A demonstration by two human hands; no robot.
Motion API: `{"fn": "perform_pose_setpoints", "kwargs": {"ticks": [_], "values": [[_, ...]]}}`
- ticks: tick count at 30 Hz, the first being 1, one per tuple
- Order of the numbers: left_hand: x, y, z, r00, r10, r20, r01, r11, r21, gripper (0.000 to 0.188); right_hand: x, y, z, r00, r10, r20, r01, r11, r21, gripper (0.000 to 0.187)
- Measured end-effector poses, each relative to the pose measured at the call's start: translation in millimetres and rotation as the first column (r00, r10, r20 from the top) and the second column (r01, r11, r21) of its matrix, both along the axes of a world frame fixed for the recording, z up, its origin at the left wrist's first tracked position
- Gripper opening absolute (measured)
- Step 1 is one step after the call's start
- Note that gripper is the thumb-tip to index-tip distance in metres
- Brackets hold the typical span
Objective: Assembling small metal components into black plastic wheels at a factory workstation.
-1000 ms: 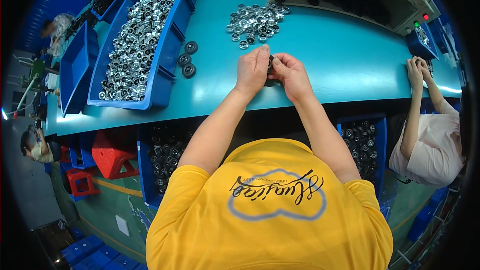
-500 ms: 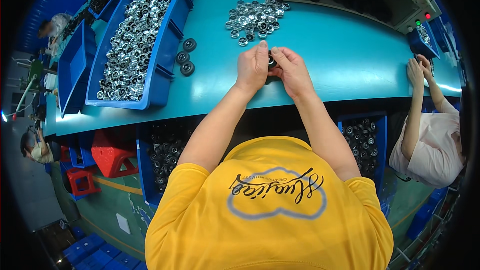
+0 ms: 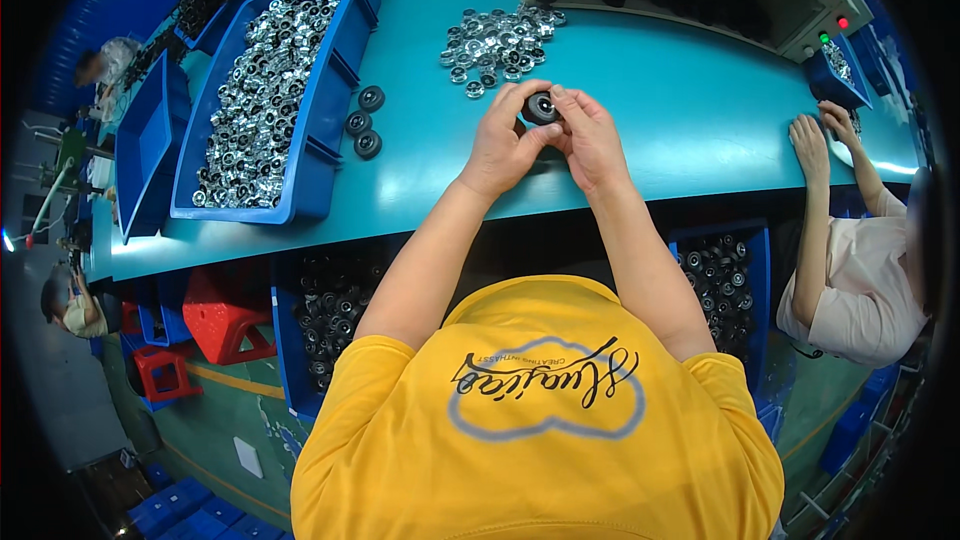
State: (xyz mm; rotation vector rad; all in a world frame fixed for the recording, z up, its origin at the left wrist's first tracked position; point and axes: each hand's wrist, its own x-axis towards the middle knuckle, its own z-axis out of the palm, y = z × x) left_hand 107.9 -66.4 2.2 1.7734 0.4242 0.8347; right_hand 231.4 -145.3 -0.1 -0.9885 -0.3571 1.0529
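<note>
Between my two hands, above the turquoise table (image 3: 420, 170), is a small black wheel (image 3: 541, 108) with a shiny hub facing up. The fingers of my left hand (image 3: 503, 145) curl round its left side, with the thumb below it. My right hand (image 3: 592, 140) grips the wheel's right side between thumb and fingers. Beyond my hands lies a loose pile of shiny clear-and-black hubs (image 3: 500, 45). To the left, three black wheels (image 3: 358, 123) lie in a short row beside a blue bin (image 3: 320, 175) full of similar shiny hubs.
An empty-looking blue tray (image 3: 150, 155) leans at far left. A machine with a dark opening (image 3: 660, 0) stands at the back right. Below the table edge are blue bins of black wheels (image 3: 720, 285). At right, a co-worker's hands (image 3: 815, 145) rest near a small blue bin (image 3: 838, 75).
My left fingers have moved over the wheel's far side, and the wheel has turned to show its face. The view has shifted slightly. The co-worker's hands have moved a little apart.
</note>
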Motion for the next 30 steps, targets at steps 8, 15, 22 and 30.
{"fn": "perform_pose_setpoints", "kwargs": {"ticks": [8, 15, 22, 30], "values": [[-2, 8, -7, 0.982, -0.176, 0.066, 0.183, 0.975, -0.128, 0.053, 9, -8, -3, 1.000, 0.008, 0.014, -0.009, 1.000, 0.017, 0.020], [1, 10, -14, 0.933, -0.186, 0.308, 0.311, 0.846, -0.433, 0.049, 2, -7, 5, 0.995, -0.058, 0.084, 0.051, 0.995, 0.082, 0.021], [-1, 22, -25, 0.955, -0.176, 0.239, 0.250, 0.910, -0.330, 0.053, 5, -12, 3, 0.992, -0.016, 0.122, 0.008, 0.998, 0.061, 0.023], [-4, 11, -1, 0.915, -0.095, 0.392, 0.297, 0.817, -0.495, 0.045, 13, -21, 1, 0.907, -0.099, 0.409, 0.082, 0.995, 0.058, 0.021]]}}
